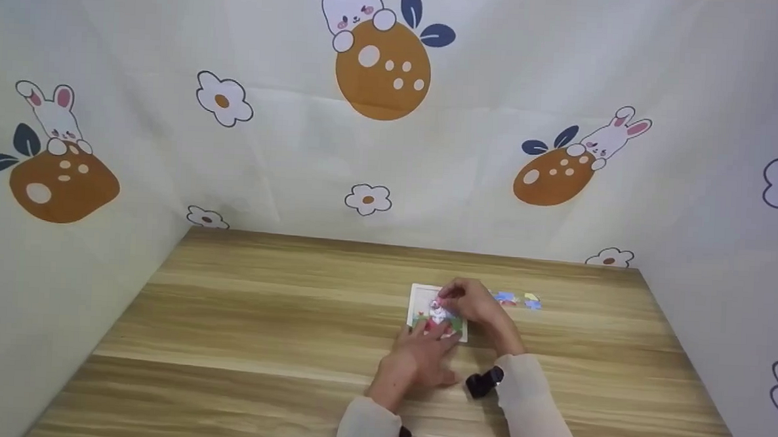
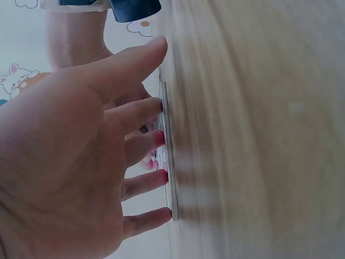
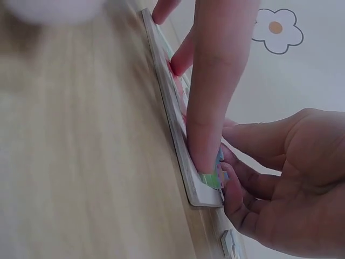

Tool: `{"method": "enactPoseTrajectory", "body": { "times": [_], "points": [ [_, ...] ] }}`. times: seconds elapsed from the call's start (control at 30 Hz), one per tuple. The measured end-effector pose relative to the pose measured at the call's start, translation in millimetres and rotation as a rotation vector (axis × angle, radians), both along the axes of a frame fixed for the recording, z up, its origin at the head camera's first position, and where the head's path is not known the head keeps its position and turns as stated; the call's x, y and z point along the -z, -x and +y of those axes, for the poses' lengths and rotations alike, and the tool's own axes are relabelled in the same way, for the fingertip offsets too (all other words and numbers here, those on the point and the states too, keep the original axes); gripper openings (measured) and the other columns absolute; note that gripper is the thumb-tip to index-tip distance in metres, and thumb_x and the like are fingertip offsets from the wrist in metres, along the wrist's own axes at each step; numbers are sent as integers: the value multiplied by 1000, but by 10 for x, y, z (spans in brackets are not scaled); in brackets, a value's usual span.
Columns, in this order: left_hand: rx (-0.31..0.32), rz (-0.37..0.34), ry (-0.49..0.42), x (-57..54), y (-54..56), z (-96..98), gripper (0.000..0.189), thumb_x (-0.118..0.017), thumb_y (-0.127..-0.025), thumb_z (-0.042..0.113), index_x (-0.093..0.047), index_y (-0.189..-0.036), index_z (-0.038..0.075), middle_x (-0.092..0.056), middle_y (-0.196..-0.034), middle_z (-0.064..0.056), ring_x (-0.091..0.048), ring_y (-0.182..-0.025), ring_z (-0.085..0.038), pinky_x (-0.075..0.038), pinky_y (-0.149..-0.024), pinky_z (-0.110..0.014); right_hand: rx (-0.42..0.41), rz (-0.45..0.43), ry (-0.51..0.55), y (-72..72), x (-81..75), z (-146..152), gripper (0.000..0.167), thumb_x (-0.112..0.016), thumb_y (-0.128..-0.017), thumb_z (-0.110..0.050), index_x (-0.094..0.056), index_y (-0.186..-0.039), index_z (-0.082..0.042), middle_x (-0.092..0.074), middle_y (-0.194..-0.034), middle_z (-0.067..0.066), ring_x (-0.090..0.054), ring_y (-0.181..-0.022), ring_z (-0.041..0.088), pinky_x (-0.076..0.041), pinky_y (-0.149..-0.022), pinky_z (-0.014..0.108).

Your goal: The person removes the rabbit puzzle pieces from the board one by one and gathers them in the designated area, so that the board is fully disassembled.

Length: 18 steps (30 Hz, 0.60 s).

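Observation:
A small jigsaw puzzle board (image 1: 413, 303) with a white rim lies on the wooden table, its lower part filled with a colourful picture. My left hand (image 1: 423, 358) rests its spread, straight fingertips on the near part of the board; the left wrist view shows the fingers (image 2: 143, 186) along its edge. Over the upper right of the board, my right hand (image 1: 476, 304) has curled fingers and pinches a puzzle piece, mostly hidden by the fingertips. In the right wrist view, the right hand (image 3: 294, 178) is close beside a left finger at the board's corner.
Several loose puzzle pieces (image 1: 506, 297) lie on the table just right of the board, with others (image 1: 533, 301) a little farther right. The wooden table (image 1: 260, 318) meets a patterned cloth backdrop (image 1: 287, 155) at the back and sides. Black cameras (image 1: 485, 383) sit on the wrists.

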<state>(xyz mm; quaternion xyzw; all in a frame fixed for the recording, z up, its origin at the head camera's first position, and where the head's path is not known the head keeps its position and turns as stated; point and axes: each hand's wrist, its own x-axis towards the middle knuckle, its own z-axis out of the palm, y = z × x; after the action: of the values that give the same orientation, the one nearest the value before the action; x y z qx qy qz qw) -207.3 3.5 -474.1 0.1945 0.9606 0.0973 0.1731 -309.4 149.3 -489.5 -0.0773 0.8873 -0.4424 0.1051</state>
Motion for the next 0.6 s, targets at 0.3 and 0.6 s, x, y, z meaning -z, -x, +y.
{"method": "enactPoseTrajectory", "body": {
  "times": [0.3, 0.6],
  "points": [
    [-22, -35, -39, -7, 3, 3, 74, -65, -90, 55, -36, -155, 35, -24, -168, 6, -18, -156, -31, -17, -126, -55, 91, 15, 58, 16, -25, 10, 5, -70, -91, -4, -74, -94, -7, -73, -93, 7, -65, -87, 16, -51, -78, 25],
    [-16, -46, -35, -14, 4, 20, 78, -66, -89, 56, -34, -156, 34, -21, -169, 6, -16, -157, -32, -15, -126, -55, 106, 22, 65, 18, 10, 48, 10, -69, -90, 1, -75, -93, -7, -72, -91, 7, -65, -86, 17, -52, -81, 28]
  ]
}}
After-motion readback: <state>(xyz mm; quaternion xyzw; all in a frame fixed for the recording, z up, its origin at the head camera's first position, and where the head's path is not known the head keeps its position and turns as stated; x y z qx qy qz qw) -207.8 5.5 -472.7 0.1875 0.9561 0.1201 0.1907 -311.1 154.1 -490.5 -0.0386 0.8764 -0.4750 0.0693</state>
